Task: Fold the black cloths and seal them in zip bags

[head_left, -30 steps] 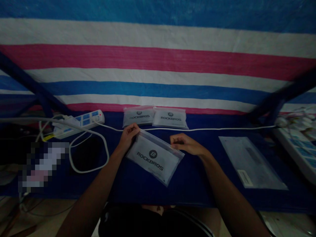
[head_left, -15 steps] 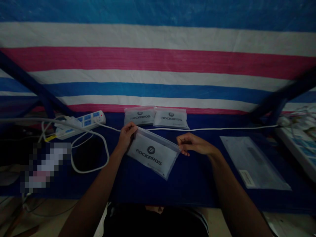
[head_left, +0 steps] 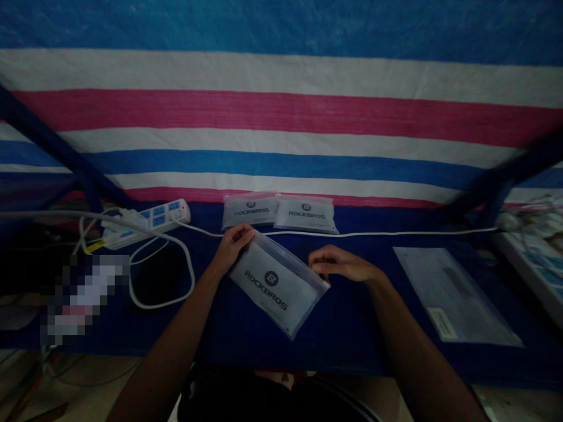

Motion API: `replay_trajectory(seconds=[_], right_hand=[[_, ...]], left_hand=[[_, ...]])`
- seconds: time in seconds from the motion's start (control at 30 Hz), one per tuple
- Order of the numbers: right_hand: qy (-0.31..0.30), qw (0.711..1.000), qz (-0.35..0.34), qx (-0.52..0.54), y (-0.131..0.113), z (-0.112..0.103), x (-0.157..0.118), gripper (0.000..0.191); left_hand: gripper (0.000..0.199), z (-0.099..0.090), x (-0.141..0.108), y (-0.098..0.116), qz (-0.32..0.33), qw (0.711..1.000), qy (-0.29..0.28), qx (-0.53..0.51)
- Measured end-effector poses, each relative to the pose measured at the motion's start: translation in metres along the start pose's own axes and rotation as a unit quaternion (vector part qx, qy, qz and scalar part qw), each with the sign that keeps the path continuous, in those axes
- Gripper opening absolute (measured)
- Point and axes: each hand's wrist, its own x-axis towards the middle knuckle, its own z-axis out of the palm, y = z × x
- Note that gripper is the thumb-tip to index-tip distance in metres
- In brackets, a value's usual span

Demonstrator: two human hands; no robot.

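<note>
The pouch (head_left: 273, 288) is held over the table (head_left: 352, 328), its corner pinched by the left hand (head_left: 230, 251); whether the right hand (head_left: 345, 264) grips cannot be told; seemingly light, soft, slippery, it is best held by the zip edge (head_left: 285, 255).

Front pouch (head_left: 280, 293): "ROCKBROS" in dark capitals, slanting down to the right; above it a round dark emblem (head_left: 271, 278) with a pale, R-like mark. Fine print below: too small to read. Rear left pouch (head_left: 250, 218) and rear right pouch (head_left: 305, 221): each "ROCKBROS" under a similar round emblem, fine print unreadable. Flat clear bag (head_left: 461, 287), right side of worktop (head_left: 352, 340): pale label (head_left: 441, 324), lettering illegible.
</note>
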Motion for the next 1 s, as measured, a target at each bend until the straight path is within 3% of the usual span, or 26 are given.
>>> replay_trajectory(seconds=[0.13,0.23,0.5,0.7,1.0], right_hand=[[0.096,0.995,-0.019,-0.008,0.002,0.005,0.008,0.041],[0.134,0.99,-0.031,-0.026,0.001,0.012,0.012,0.036],[0.091,0.995,0.01,-0.042,0.006,0.026,0.021,0.035],[0.066,0.996,0.054,-0.023,0.01,0.031,0.023,0.045],[0.029,0.993,0.109,-0.027,-0.001,0.056,0.033,0.05]], left_hand=[[0.035,0.002,-0.001,0.002,0.001,0.999,-0.042,0.032],[0.034,0.004,-0.001,0.004,0.01,0.997,-0.064,0.046],[0.029,0.01,-0.003,0.007,0.027,0.989,-0.1,0.104],[0.027,0.016,-0.004,0.006,0.04,0.983,-0.121,0.131],[0.025,0.021,-0.008,0.007,0.031,0.98,-0.135,0.146]])
